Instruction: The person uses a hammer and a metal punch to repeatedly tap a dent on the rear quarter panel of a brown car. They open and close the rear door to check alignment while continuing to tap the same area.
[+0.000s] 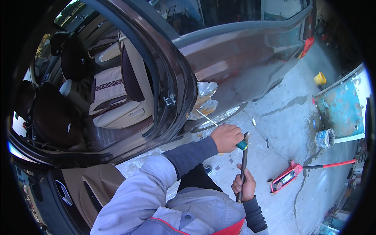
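Note:
My left hand point(227, 138) is wrapped round a screwdriver point(206, 117) with a green handle. Its long shaft points up and left, and the tip reaches the torn, bare-metal and rusty-brown patch point(206, 102) on the brown car point(235, 58), just behind the open rear doorway. In my right hand point(243, 183) is a hammer point(244, 158), gripped by its dark handle. The hammer's head stands close beside the end of the screwdriver's handle; whether they touch I cannot tell.
Beige seats point(111, 84) show through the doorway, and the opened door point(86, 188) is at lower left. A red floor jack point(286, 177) stands on the concrete at right. Farther right are a white bucket point(324, 138), a yellow bucket point(320, 79) and a worn turquoise panel point(342, 102).

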Demonstrator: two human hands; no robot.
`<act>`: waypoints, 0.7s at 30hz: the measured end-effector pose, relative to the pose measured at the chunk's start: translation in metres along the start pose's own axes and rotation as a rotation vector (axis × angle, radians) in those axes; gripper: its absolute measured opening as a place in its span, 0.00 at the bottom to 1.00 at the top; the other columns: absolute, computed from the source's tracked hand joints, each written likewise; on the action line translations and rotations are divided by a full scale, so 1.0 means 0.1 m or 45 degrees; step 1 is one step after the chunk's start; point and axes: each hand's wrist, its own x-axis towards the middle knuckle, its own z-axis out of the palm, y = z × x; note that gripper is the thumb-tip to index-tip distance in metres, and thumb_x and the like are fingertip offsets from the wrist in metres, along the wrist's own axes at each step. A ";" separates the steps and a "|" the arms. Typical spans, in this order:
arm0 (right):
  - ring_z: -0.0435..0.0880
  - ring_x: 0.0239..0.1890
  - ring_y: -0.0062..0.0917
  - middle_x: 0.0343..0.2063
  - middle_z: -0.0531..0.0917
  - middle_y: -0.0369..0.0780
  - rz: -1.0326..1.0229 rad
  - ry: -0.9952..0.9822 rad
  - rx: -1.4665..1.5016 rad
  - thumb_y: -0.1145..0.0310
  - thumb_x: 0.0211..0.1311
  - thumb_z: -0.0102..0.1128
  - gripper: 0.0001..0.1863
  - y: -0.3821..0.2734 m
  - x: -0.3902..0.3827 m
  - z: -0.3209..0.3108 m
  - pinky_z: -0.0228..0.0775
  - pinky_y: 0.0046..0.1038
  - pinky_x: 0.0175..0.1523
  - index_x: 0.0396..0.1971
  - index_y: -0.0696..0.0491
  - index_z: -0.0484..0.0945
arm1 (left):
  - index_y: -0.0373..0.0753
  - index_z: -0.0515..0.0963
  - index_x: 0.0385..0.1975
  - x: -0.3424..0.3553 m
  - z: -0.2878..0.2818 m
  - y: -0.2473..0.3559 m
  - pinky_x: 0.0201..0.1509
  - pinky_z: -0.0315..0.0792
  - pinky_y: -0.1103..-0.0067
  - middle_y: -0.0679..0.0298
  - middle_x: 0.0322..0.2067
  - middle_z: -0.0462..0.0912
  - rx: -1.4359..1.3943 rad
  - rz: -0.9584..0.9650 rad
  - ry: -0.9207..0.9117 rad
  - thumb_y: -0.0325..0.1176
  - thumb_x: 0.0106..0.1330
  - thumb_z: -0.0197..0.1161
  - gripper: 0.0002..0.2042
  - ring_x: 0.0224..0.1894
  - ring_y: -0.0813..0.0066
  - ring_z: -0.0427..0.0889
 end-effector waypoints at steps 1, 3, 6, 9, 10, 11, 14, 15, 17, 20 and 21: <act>0.61 0.09 0.18 0.13 0.64 0.30 -0.003 -0.006 -0.003 0.52 0.80 0.40 0.23 0.00 -0.01 0.00 0.56 0.25 0.15 0.61 0.53 0.69 | 0.42 0.75 0.28 0.02 -0.02 0.02 0.37 0.73 0.68 0.64 0.29 0.75 -0.002 0.007 0.000 0.34 0.48 0.71 0.12 0.34 0.63 0.80; 0.61 0.09 0.18 0.13 0.64 0.30 -0.012 -0.012 -0.008 0.52 0.80 0.40 0.23 -0.01 -0.03 -0.01 0.56 0.25 0.15 0.61 0.53 0.69 | 0.42 0.75 0.27 0.05 -0.06 0.06 0.36 0.73 0.68 0.64 0.28 0.74 -0.006 0.024 0.021 0.34 0.47 0.71 0.12 0.33 0.63 0.80; 0.61 0.09 0.17 0.13 0.64 0.30 -0.028 -0.022 -0.013 0.52 0.80 0.40 0.23 -0.01 -0.03 -0.03 0.56 0.25 0.15 0.61 0.53 0.69 | 0.42 0.75 0.26 0.14 -0.14 0.13 0.35 0.73 0.69 0.64 0.27 0.74 -0.006 0.055 0.093 0.34 0.47 0.72 0.12 0.32 0.63 0.79; 0.61 0.09 0.17 0.13 0.64 0.30 -0.026 -0.028 -0.004 0.52 0.80 0.40 0.23 -0.01 -0.03 -0.05 0.56 0.24 0.15 0.61 0.52 0.69 | 0.43 0.75 0.24 0.22 -0.26 0.18 0.34 0.72 0.69 0.65 0.25 0.73 -0.014 0.085 0.166 0.34 0.47 0.72 0.11 0.30 0.64 0.79; 0.61 0.09 0.17 0.13 0.64 0.30 -0.027 -0.024 -0.001 0.52 0.80 0.40 0.23 -0.01 -0.03 -0.06 0.56 0.24 0.15 0.61 0.52 0.69 | 0.43 0.75 0.24 0.25 -0.30 0.19 0.33 0.72 0.69 0.65 0.25 0.73 -0.023 0.098 0.196 0.34 0.48 0.72 0.10 0.30 0.64 0.79; 0.61 0.09 0.17 0.14 0.64 0.30 -0.026 -0.020 0.001 0.52 0.80 0.40 0.23 -0.01 -0.03 -0.06 0.56 0.24 0.15 0.61 0.52 0.69 | 0.43 0.75 0.24 0.27 -0.34 0.19 0.33 0.72 0.69 0.65 0.24 0.73 -0.036 0.107 0.225 0.34 0.48 0.72 0.10 0.29 0.64 0.78; 0.61 0.09 0.17 0.14 0.64 0.30 -0.025 -0.027 0.000 0.52 0.80 0.40 0.23 -0.02 -0.04 -0.06 0.56 0.24 0.15 0.61 0.52 0.69 | 0.43 0.75 0.23 0.31 -0.46 0.19 0.31 0.71 0.70 0.65 0.24 0.73 -0.061 0.135 0.266 0.34 0.51 0.73 0.10 0.28 0.64 0.77; 0.61 0.09 0.17 0.14 0.64 0.30 -0.027 -0.022 -0.004 0.52 0.80 0.40 0.23 -0.02 -0.05 -0.06 0.56 0.24 0.15 0.61 0.52 0.69 | 0.43 0.75 0.23 0.32 -0.48 0.19 0.31 0.70 0.70 0.65 0.24 0.72 -0.067 0.146 0.287 0.34 0.51 0.72 0.10 0.27 0.64 0.77; 0.61 0.09 0.17 0.13 0.64 0.30 -0.027 -0.027 -0.007 0.52 0.80 0.40 0.23 -0.03 -0.05 -0.07 0.56 0.24 0.15 0.61 0.52 0.69 | 0.43 0.75 0.23 0.33 -0.53 0.19 0.30 0.70 0.70 0.65 0.23 0.72 -0.075 0.155 0.328 0.34 0.53 0.72 0.10 0.26 0.64 0.77; 0.61 0.09 0.17 0.13 0.64 0.30 -0.039 -0.043 -0.021 0.52 0.80 0.40 0.23 -0.04 -0.06 -0.06 0.56 0.24 0.15 0.61 0.52 0.69 | 0.43 0.74 0.22 0.31 -0.59 0.18 0.28 0.68 0.69 0.65 0.22 0.71 -0.089 0.188 0.344 0.33 0.53 0.72 0.10 0.25 0.64 0.76; 0.61 0.09 0.17 0.13 0.64 0.30 -0.035 -0.028 -0.030 0.52 0.80 0.40 0.23 -0.05 -0.06 -0.06 0.56 0.24 0.15 0.61 0.52 0.69 | 0.43 0.74 0.21 0.30 -0.61 0.18 0.27 0.67 0.69 0.65 0.22 0.71 -0.100 0.203 0.353 0.33 0.52 0.72 0.11 0.25 0.64 0.75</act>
